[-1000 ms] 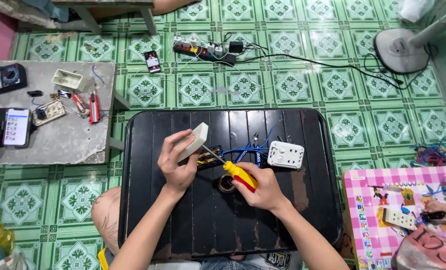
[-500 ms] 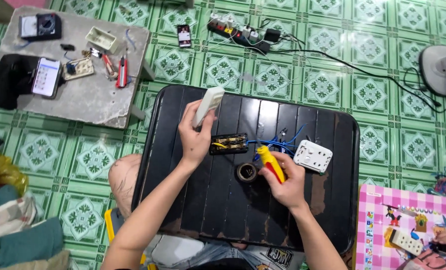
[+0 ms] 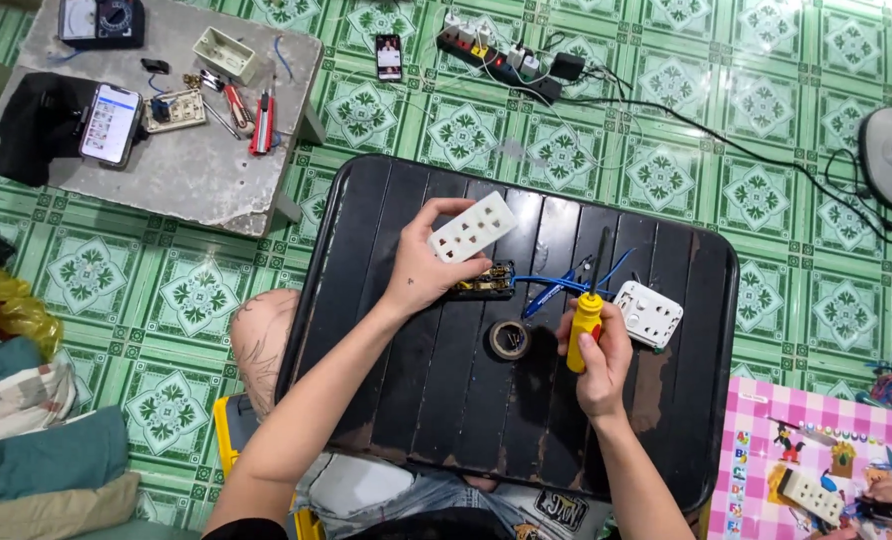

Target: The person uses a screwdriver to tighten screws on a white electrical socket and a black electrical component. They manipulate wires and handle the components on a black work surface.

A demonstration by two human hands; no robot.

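My left hand (image 3: 428,262) holds a white socket cover plate (image 3: 472,228) lifted above a black slatted table (image 3: 386,400). Just under that hand lies an opened socket base with brass contacts (image 3: 485,282), with blue wires (image 3: 556,284) running off to the right. My right hand (image 3: 602,352) grips a yellow-handled screwdriver (image 3: 587,318), shaft pointing up and away from me. A roll of dark tape (image 3: 509,340) lies between my hands. A second white socket (image 3: 647,314) rests to the right of the screwdriver.
A grey slab (image 3: 186,170) at upper left carries a phone, a meter, a small box, red tools and a socket part. A power strip (image 3: 494,55) with cables and another phone (image 3: 389,56) lie on the green tiled floor. Another person's hand (image 3: 891,495) works on a pink mat at lower right.
My left hand has turned the white cover plate face up and lowered it toward the socket base. My right hand has swung the screwdriver upright. The view has shifted slightly.
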